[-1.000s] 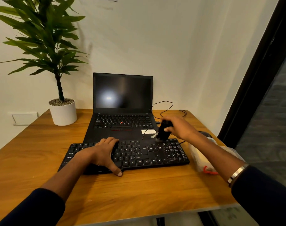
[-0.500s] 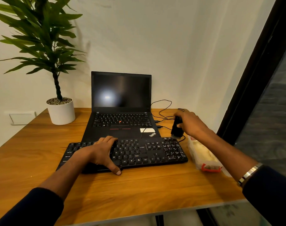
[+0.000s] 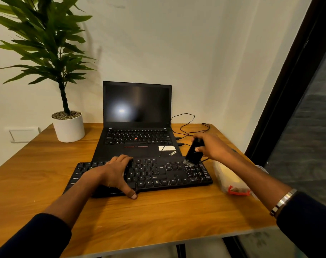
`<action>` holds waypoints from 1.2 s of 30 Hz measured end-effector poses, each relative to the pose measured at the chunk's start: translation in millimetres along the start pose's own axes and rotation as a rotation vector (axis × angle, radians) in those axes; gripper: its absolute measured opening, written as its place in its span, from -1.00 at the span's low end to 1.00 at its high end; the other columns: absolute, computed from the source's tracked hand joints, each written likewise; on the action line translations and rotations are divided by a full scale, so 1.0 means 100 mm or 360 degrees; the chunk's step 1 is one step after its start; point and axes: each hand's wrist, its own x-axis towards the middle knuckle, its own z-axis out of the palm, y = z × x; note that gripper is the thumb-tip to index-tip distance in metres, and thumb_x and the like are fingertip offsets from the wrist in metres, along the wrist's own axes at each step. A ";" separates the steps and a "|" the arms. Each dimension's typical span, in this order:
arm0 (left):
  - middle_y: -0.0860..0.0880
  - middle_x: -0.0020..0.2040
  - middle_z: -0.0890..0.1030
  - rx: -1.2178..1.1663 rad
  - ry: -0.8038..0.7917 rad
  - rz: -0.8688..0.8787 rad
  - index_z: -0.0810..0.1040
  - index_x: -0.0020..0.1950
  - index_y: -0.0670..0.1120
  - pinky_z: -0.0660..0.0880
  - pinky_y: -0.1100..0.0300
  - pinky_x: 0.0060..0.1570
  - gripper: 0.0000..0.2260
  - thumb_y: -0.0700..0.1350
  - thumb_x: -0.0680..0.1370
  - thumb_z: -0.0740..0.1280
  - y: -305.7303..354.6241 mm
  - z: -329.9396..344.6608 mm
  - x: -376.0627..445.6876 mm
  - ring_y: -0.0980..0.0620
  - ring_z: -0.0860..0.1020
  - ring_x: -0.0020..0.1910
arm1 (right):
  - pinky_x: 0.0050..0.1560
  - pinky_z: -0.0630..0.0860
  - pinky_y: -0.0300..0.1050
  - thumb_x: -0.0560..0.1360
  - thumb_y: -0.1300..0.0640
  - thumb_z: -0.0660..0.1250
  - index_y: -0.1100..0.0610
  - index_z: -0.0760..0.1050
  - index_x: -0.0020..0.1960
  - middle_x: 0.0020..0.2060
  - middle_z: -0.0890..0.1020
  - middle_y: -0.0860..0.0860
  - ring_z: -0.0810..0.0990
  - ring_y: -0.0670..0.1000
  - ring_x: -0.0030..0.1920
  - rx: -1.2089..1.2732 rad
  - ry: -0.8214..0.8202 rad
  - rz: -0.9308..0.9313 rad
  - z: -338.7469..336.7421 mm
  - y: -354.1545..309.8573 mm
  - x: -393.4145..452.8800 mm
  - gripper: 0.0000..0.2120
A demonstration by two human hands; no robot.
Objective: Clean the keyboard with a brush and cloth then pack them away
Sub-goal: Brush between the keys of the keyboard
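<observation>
Black keyboard (image 3: 158,174) lies across the middle of the wooden table (image 3: 158,216), parallel to the near edge, its back edge touching the front of the open laptop (image 3: 137,127). Left hand (image 3: 114,174) lies flat on the keyboard's left-centre keys, fingers loose over the keys, thumb hooked over the front edge; not grasping anything. Right hand (image 3: 212,148) is clenched round a black brush (image 3: 193,152), tilted, pale bristles down on the keys at the keyboard's back right corner. Legible keycaps: Enter, Shift, Ctrl, Alt, Caps Lock, M, K, L. Laptop palm rest reads "ThinkPad" at its right corner, white sticker beside it, writing too small to read; red pointing nub among the keys, screen dark. Clear plastic box (image 3: 230,178) with a red clip sits just right of the keyboard, near the table's right edge. Potted plant (image 3: 68,125) in a white pot at the back left corner. Cables (image 3: 188,127) loop behind the right hand. Metal bracelet (image 3: 283,201) on right wrist.
</observation>
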 end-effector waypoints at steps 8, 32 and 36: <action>0.05 0.55 0.05 -0.0003 0.0006 0.0005 -0.09 0.60 0.03 0.14 -0.13 0.50 0.43 0.47 -0.13 0.46 -0.01 0.01 0.01 -0.08 0.07 0.52 | -0.03 0.42 -0.09 0.46 0.31 0.36 0.08 0.50 0.17 0.11 0.57 0.11 0.52 0.14 0.14 -0.0169 0.0163 0.0053 -0.09 0.08 -0.06 -0.69; 0.06 0.55 0.05 -0.0025 0.0019 -0.0004 -0.09 0.60 0.04 0.15 -0.15 0.51 0.42 0.46 -0.12 0.48 -0.05 0.03 0.05 -0.08 0.07 0.52 | -0.09 0.38 -0.15 0.45 0.33 0.37 0.08 0.52 0.11 0.06 0.59 0.10 0.54 0.10 0.08 -0.0161 0.0077 -0.0007 -0.04 -0.07 -0.14 -0.72; 0.07 0.55 0.05 -0.0013 0.0014 -0.0004 -0.09 0.60 0.06 0.14 -0.15 0.50 0.43 0.48 -0.14 0.47 -0.06 0.02 0.06 -0.08 0.07 0.52 | -0.11 0.54 -0.07 0.47 0.28 0.38 0.04 0.52 0.16 0.07 0.59 0.07 0.57 0.11 0.09 -0.0035 -0.0031 -0.0069 0.05 -0.30 -0.15 -0.70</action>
